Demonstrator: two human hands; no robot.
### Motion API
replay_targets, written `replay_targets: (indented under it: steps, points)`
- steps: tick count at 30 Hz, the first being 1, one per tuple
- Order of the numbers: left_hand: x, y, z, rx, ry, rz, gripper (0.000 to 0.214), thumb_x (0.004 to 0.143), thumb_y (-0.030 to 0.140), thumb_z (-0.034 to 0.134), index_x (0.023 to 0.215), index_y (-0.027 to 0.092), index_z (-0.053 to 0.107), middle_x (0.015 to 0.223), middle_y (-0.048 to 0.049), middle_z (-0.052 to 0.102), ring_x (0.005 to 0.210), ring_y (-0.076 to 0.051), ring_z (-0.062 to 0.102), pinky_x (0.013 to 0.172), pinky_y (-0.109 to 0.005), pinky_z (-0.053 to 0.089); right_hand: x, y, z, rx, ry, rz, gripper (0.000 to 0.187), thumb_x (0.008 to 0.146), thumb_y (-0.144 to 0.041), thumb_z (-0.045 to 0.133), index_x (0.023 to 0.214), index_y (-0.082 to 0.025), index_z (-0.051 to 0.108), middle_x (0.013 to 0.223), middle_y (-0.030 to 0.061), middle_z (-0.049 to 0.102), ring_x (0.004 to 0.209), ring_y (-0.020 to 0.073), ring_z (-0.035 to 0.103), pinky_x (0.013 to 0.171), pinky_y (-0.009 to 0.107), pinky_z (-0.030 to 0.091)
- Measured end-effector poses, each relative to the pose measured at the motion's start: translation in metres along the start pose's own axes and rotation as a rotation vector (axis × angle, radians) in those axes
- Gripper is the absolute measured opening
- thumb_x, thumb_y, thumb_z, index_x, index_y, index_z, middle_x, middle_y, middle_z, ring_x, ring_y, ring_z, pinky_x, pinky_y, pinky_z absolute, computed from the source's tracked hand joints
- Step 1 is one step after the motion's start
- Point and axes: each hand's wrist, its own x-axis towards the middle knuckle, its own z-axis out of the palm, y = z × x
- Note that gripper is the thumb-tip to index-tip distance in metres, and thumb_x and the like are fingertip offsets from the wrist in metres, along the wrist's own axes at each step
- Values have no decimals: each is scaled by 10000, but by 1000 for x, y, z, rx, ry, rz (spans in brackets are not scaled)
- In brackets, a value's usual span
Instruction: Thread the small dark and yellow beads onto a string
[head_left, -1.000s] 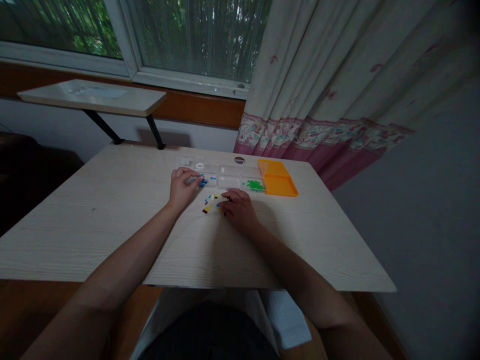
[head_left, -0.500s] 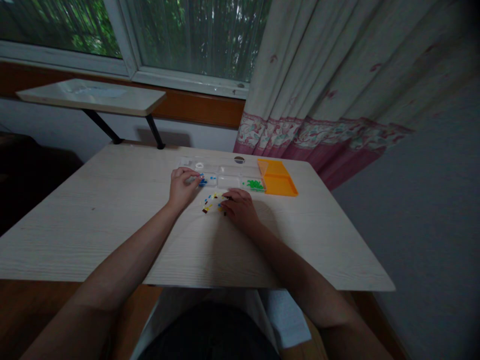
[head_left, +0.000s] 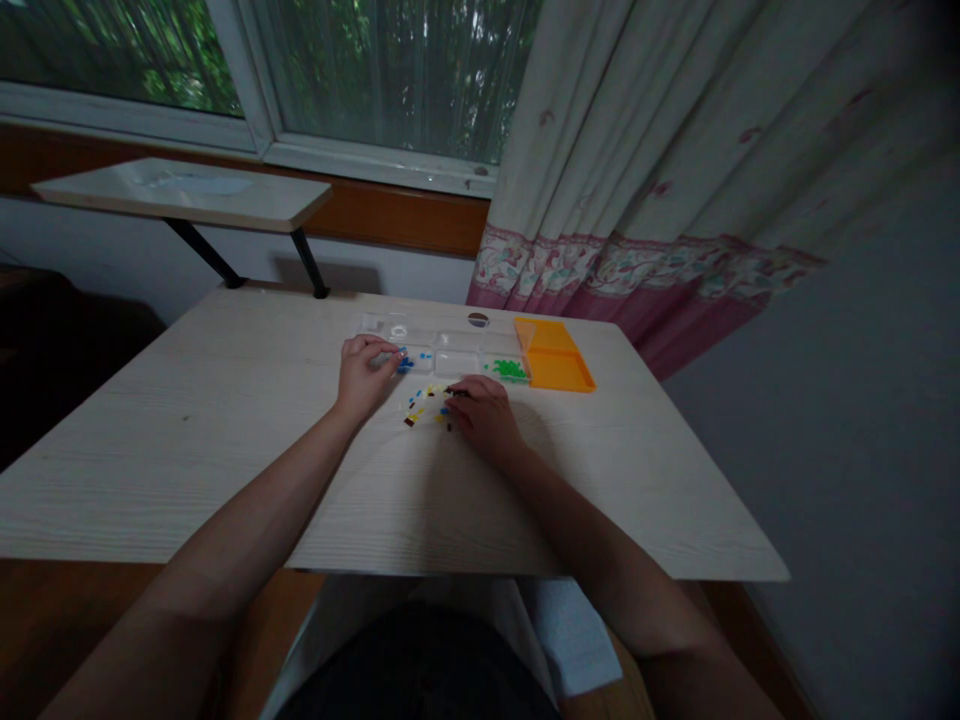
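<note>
My left hand [head_left: 364,376] reaches over the near left compartment of a clear plastic tray [head_left: 457,362]. Thumb and forefinger are pinched together, with a small blue piece [head_left: 403,350] showing at their tips. More blue pieces [head_left: 406,366] lie in that compartment just below. On the table in front of the tray is a loose scatter of tiny yellow, brown, blue and pale pieces [head_left: 420,411]. Over its right side rests my right hand [head_left: 486,412], thumb and forefinger slightly apart. Dark pieces lie by its forefinger and a blue one by its thumb. Green pieces [head_left: 510,369] fill part of the near right compartment.
An orange two-part tray or lid [head_left: 559,365] adjoins the clear tray's right end. A dark round spot [head_left: 478,320] sits behind the tray. At the back left, a small raised shelf [head_left: 187,195] stands on black legs. A curtain [head_left: 600,200] hangs behind the table [head_left: 225,430].
My right hand has shifted slightly to the right, and its thumb has drawn off the blue piece in the scatter. The left hand stays nearly still over the tray.
</note>
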Motion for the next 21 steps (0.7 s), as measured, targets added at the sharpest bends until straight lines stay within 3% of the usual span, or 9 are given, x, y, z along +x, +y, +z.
replay_targets:
  steps: [10, 21]
  points:
    - [0, 4, -1, -5, -12, -12, 114, 805, 365, 710, 833, 256, 721, 900, -26, 631, 970, -211, 582, 967, -444, 436, -2, 6, -2, -3, -66, -43, 191, 836, -238, 662, 1002, -281, 746, 1213, 36, 658, 1200, 249, 498, 1050, 461, 345]
    - [0, 1, 0, -13, -7, -21, 124, 811, 376, 695, 837, 258, 722, 918, -27, 634, 970, -210, 575, 970, -429, 408, 1, 0, -5, 6, -42, -33, 165, 868, -215, 621, 936, -265, 764, 1140, 35, 699, 1172, 239, 530, 1053, 453, 350]
